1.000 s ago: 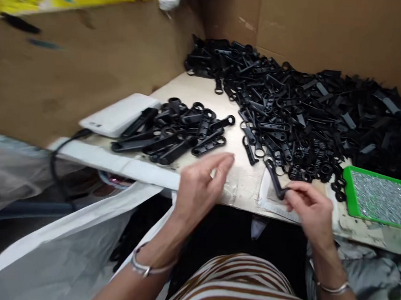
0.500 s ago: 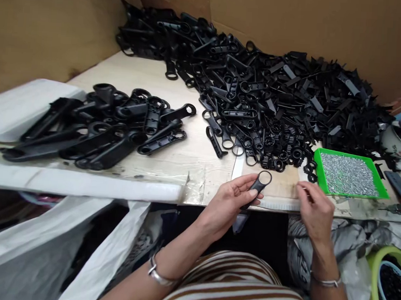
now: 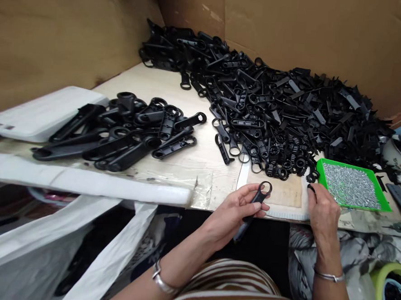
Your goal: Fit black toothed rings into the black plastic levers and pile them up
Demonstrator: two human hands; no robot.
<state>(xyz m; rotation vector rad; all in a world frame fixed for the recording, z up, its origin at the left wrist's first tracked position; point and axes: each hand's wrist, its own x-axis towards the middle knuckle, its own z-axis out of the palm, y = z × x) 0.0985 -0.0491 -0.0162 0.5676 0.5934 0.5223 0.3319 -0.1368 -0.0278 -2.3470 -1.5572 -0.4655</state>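
Observation:
My left hand (image 3: 232, 213) is closed round a black plastic handle (image 3: 257, 198) whose ring end points up and away, just over the table's front edge (image 3: 214, 191). My right hand (image 3: 322, 211) rests at the same edge, right of the left hand. Its fingertips are pinched on a small black piece (image 3: 310, 187), beside the near left corner of a green tray (image 3: 322, 164) filled with small silver screws. Loose black rings (image 3: 284, 171) lie on the table just beyond both hands.
A large heap of black plastic parts (image 3: 291, 106) fills the back right against cardboard walls (image 3: 296, 24). A smaller pile of handles (image 3: 127, 132) lies left, next to a white flat box (image 3: 43, 113). White plastic bags (image 3: 45, 244) hang below; a green basin (image 3: 379, 274) sits lower right.
The handle passed from my right hand into my left hand. My right hand moved right, to the green tray's corner. The view swung right.

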